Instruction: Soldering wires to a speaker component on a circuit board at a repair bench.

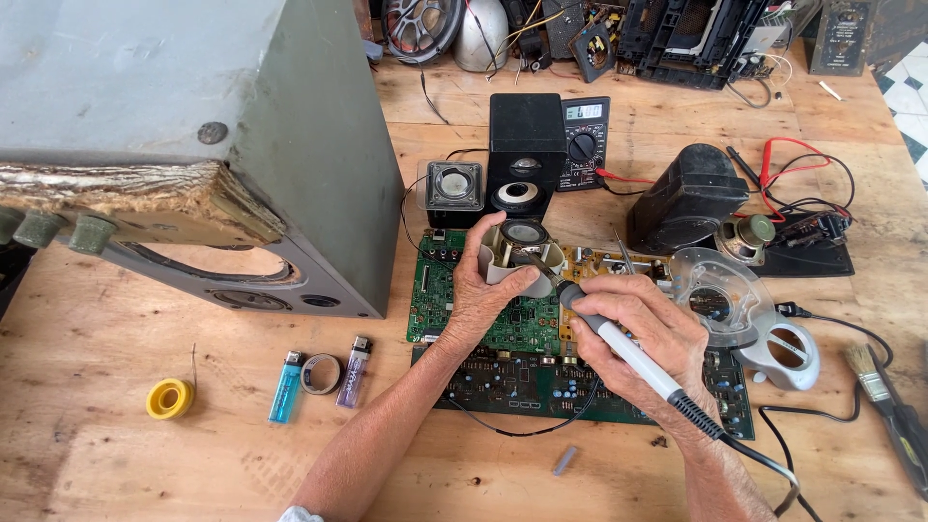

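Soldering underway, not finished: iron tip at the small speaker's rear, judged mid-joint. L to R: grey speaker cabinet [193, 145] far left; 1 yellow solder spool [169, 397]; 2 lighters [286, 387], tape roll between. Left hand [483, 295] grasps small speaker driver [522, 246], held above green circuit board [464, 300]. Right hand [633, 333] clenched round soldering iron [628, 353], cord trailing R. Behind: 1 multimeter [585, 140], 2 small speaker boxes. 1 brush [884, 401] far R.
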